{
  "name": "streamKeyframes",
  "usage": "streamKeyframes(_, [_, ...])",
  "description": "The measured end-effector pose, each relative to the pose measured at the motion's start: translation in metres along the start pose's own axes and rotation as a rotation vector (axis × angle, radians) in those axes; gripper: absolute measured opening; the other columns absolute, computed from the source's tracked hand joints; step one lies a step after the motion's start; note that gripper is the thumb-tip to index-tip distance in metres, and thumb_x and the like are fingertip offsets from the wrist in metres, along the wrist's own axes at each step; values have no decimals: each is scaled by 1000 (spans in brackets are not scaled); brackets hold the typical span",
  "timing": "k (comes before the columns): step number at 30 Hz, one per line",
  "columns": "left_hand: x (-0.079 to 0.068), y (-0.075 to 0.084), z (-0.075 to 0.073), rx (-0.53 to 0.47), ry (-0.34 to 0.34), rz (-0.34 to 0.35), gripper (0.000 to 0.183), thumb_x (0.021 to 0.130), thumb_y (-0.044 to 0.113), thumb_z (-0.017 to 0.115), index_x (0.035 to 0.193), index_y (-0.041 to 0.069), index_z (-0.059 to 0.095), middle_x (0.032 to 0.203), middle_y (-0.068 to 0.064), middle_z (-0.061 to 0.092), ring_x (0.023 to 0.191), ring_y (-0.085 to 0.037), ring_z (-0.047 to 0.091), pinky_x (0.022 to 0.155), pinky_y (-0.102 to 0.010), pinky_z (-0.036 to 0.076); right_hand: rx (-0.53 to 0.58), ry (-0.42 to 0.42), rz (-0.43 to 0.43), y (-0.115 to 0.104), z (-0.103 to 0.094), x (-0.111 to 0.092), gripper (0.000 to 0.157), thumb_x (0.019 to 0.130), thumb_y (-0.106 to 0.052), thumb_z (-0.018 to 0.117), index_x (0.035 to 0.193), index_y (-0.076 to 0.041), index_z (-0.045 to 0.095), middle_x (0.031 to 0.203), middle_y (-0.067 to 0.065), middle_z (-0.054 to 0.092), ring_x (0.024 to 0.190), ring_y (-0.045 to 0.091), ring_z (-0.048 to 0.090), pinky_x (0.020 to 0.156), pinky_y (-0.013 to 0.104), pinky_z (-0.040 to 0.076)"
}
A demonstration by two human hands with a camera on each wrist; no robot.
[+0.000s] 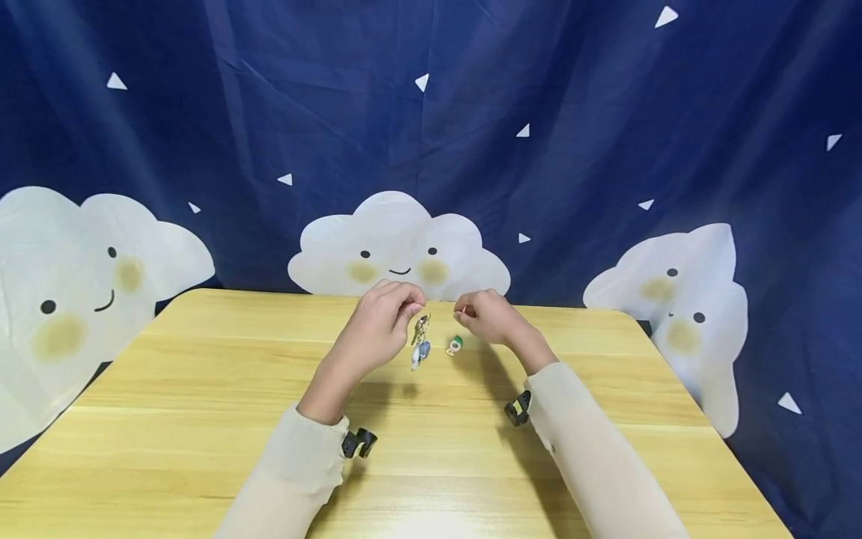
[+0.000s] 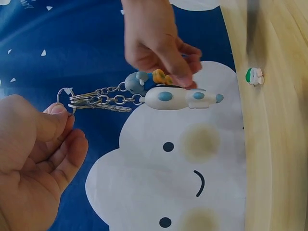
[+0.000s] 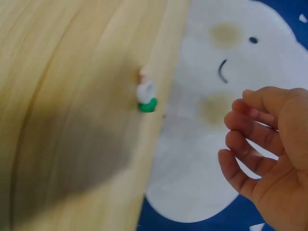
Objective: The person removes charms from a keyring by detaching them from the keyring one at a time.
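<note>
My left hand [image 1: 377, 326] is raised over the table and pinches a metal key ring [image 2: 58, 96] between thumb and fingertips. From the ring hang keys [image 2: 115, 108] and short chains with two charms: a white one with blue spots [image 2: 166, 97] and a blue-grey figure [image 2: 134, 83] with an orange part. To the right, my right hand [image 1: 491, 318] hovers with loosely curled fingers and nothing in its grasp, as the right wrist view also shows. A small white figurine with a green top [image 1: 455, 344] lies on the table below and between the hands.
The light wooden table [image 1: 431, 457] has its far edge just beyond the hands. Behind it hangs a dark blue curtain [image 1: 337, 112] with white clouds and triangles. Black wrist cameras [image 1: 359, 443] sit at both cuffs.
</note>
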State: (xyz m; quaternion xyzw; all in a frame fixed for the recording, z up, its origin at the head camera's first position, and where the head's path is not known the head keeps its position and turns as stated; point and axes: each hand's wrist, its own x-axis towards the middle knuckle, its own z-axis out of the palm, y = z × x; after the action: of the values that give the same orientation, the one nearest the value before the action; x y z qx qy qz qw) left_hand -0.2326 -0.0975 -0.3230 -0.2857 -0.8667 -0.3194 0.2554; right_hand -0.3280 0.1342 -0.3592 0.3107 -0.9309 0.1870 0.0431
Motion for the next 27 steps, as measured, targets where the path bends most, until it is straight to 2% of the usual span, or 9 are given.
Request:
streamKeyframes(10, [0,1,-2,-5,24,-9,8,99,1,63,95,6,67,92,-3,68,89,-22,58,81,-36,50,4,88,-156,-35,-19,-15,13,100,-14,65,101,-6,74,75,-4,64,67,10,55,68,33,50])
streamKeyframes(14, [0,0,-2,-6,28,-17,7,100,2,63,95,6,67,92,-4,68,89,-22,57,81,-36,49,4,101,-209,-48,-23,-23,15,101,-16,64,105,-5,74,77,-4,65,72,14,58,70,33,50])
streamKeyframes(20, [0,1,-3,-5,27,-30,6,100,2,63,96,5,67,93,-4,67,89,-22,56,81,-35,49,-3,107,-253,-62,-25,-36,27,102,-24,65,118,-3,70,87,1,69,83,20,62,77,36,51])
streamKeyframes(27, [0,0,-2,-10,38,-36,5,99,1,63,97,3,67,92,-5,67,88,-23,55,81,-36,49,-14,182,-295,-74,-15,-41,39,99,-35,70,122,-4,68,85,1,68,80,18,59,71,32,49])
